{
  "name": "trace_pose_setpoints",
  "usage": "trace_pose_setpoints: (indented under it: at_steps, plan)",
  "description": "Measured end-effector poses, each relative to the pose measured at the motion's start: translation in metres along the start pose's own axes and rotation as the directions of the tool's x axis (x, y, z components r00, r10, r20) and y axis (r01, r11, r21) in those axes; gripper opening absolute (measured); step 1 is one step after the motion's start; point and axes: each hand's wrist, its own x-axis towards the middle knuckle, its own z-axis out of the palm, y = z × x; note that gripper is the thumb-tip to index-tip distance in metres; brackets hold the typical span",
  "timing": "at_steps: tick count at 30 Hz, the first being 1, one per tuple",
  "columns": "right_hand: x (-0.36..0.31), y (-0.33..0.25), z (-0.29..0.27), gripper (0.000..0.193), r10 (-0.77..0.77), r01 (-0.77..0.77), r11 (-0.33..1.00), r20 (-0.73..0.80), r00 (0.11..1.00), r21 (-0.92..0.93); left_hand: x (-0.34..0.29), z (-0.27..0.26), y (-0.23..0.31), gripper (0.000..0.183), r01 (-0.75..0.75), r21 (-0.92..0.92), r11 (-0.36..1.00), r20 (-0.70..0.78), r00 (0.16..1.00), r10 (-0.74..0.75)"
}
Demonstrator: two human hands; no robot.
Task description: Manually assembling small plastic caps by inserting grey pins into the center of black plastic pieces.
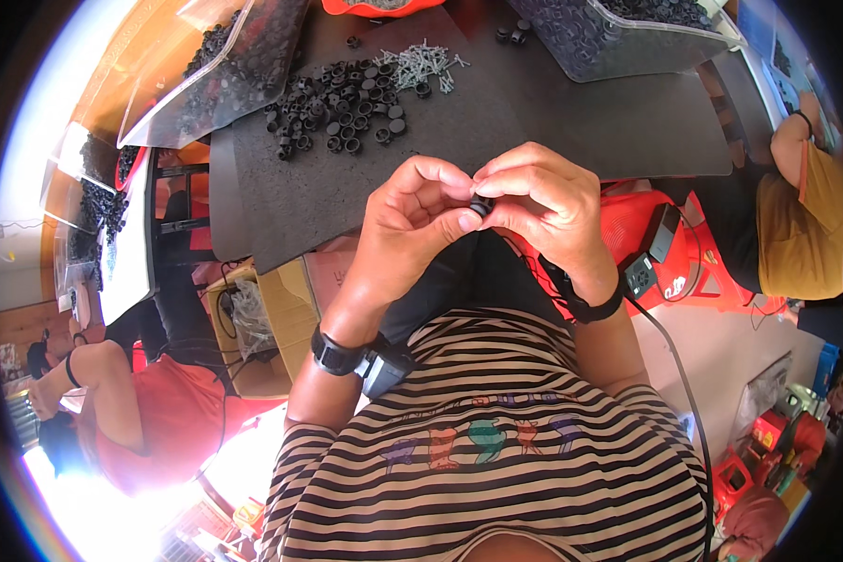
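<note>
Bright light is flooding the lower left of the room, and I am looking down from the head camera at a dark grey table, its edges bending with the lens. Loose black caps are lying heaped across it, and silvery screws are touching their upper right side. Clear bins of black parts are flanking them, a left bin and a right bin, while an orange-red bowl is showing between at the top. Beyond the table's left end I am seeing a co-worker in orange-red near an open cardboard box; off to the right, another in mustard is showing.

Both hands are meeting by the table's near edge: the left hand and the right hand are pinching a small black part between thumbs and fingertips. Fingers are partly covering it, so I am not making out its full shape.
</note>
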Motion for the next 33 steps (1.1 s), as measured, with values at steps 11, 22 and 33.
trace_pose_setpoints:
  at_steps: [11, 22, 33]
  plan:
    - [-0.002, -0.003, -0.004, 0.036, -0.004, 0.004, 1.000, 0.062, 0.998, -0.006, -0.002, -0.002, 0.007, 0.029, 0.007, 0.038, 0.999, 0.061, 0.998, -0.009]
    - [0.003, -0.006, -0.004, 0.030, -0.059, 0.060, 0.998, 0.045, 0.997, -0.024, -0.005, -0.004, 0.009, 0.030, -0.093, 0.107, 0.990, 0.101, 0.991, 0.082]
    - [0.008, -0.009, -0.006, 0.031, -0.145, 0.150, 0.987, 0.072, 0.987, -0.064, -0.004, -0.013, 0.000, 0.036, -0.108, -0.012, 0.994, 0.141, 0.984, 0.109]
